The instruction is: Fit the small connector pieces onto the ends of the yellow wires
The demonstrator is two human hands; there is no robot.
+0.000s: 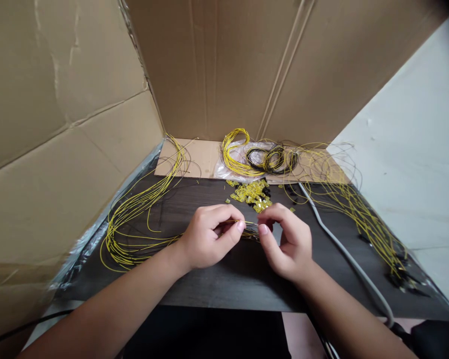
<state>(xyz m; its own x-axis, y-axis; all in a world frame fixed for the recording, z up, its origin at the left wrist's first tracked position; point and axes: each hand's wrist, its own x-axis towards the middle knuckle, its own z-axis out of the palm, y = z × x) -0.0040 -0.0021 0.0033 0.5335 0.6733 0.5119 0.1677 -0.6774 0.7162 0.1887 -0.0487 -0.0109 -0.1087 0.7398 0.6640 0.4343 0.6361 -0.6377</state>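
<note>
My left hand (209,237) is closed in a pinch on a thin yellow wire (250,222) above the dark table. The wire runs right to the fingertips of my right hand (286,239), where thumb and forefinger close about its end. Whether a small part is also between those fingers is hidden. Below the hands, the ends of more wires (251,233) show in the gap. From behind my left wrist a bundle of yellow and black wires (115,239) loops out to the left. Just beyond my fingers lies a pile of small clear yellow pieces (249,192) mixed with small black pieces.
Coiled yellow wires (230,157) and black wires (264,158) rest on a clear plastic bag over a cardboard strip (198,157). More yellow wires (374,229) with dark ends spread at the right. A grey cable (333,239) crosses the table (224,289). Cardboard walls (228,65) stand behind and left.
</note>
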